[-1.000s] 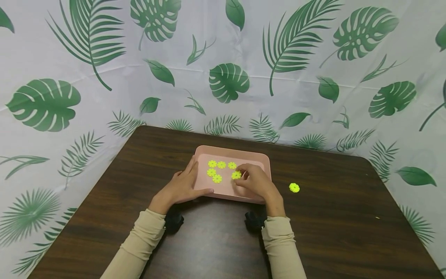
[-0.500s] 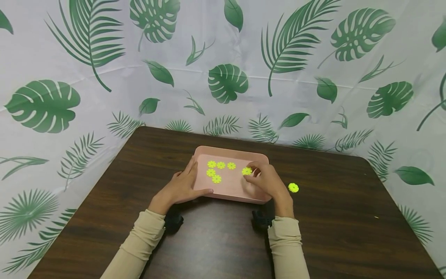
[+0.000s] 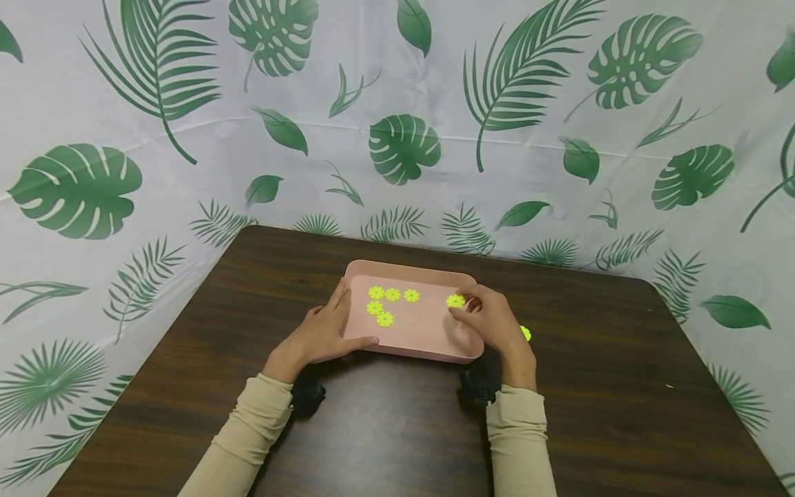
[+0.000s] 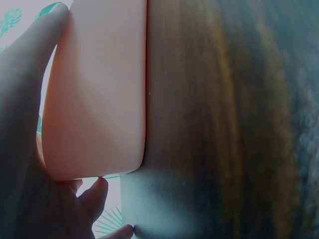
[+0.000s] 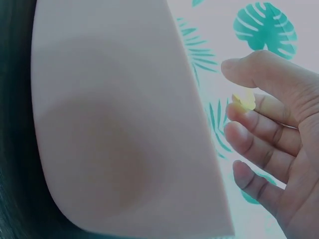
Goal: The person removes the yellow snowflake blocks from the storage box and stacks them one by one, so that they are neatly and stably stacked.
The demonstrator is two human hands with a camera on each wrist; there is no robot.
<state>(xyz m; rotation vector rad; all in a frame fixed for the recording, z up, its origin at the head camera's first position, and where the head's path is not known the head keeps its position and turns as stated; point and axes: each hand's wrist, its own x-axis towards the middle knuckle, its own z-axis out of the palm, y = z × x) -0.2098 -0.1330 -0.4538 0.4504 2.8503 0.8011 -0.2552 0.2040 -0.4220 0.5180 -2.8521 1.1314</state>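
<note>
A shallow pink tray (image 3: 413,348) sits on the dark wooden table, its near wall facing me. My left hand (image 3: 319,331) holds its left end, thumb along the near rim and fingers against the left side; the left wrist view shows the thumb (image 4: 30,50) reaching along the wall. Over the tray's right end, my right hand (image 3: 493,317) pinches a bright yellow flower-shaped piece (image 3: 455,301). From the right wrist, this piece (image 5: 244,101) appears thin, at the fingertips. Several matching yellow flower pieces (image 3: 393,295) lie in the tray's left half, some in a row along the far side.
Another yellow flower piece (image 3: 526,333) lies on the table (image 3: 590,386) right of the tray, partly hidden behind my right hand. A white cloth with green leaves (image 3: 348,62) hangs behind the table's far edge. Black wrist devices (image 3: 308,398) sit under both wrists.
My right hand has moved right with the flower piece, from the tray's middle to its right end. It now covers part of the piece on the table. The left hand stays put.
</note>
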